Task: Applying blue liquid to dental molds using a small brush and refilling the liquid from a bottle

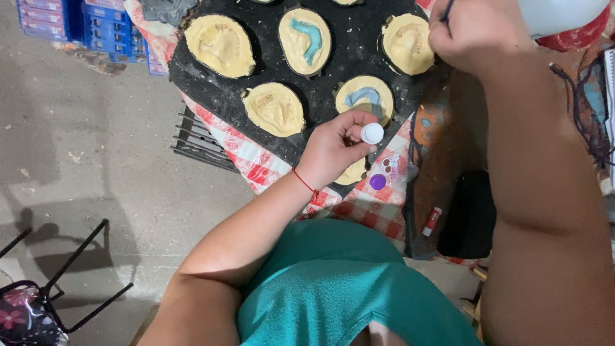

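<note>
My left hand [336, 148] holds a small white round cap or pot [372, 133] between thumb and fingers, just below a black tray [333, 41] of several oval cream-coloured moulds. Two moulds [306, 38] carry blue paint. My right hand [471, 29] is closed on a thin dark brush handle [446, 9] at the tray's right edge, beside a plain cream mould [408, 43]. The brush tip is hidden.
A red-and-white checked cloth [256, 163] covers the table under the tray. A purple-capped small bottle [378, 181] and a red-and-white tube [432, 222] lie near my lap. A white container [560, 14] sits top right. Blue crates [90, 25] and a dark metal chair frame [64, 282] stand on the concrete floor.
</note>
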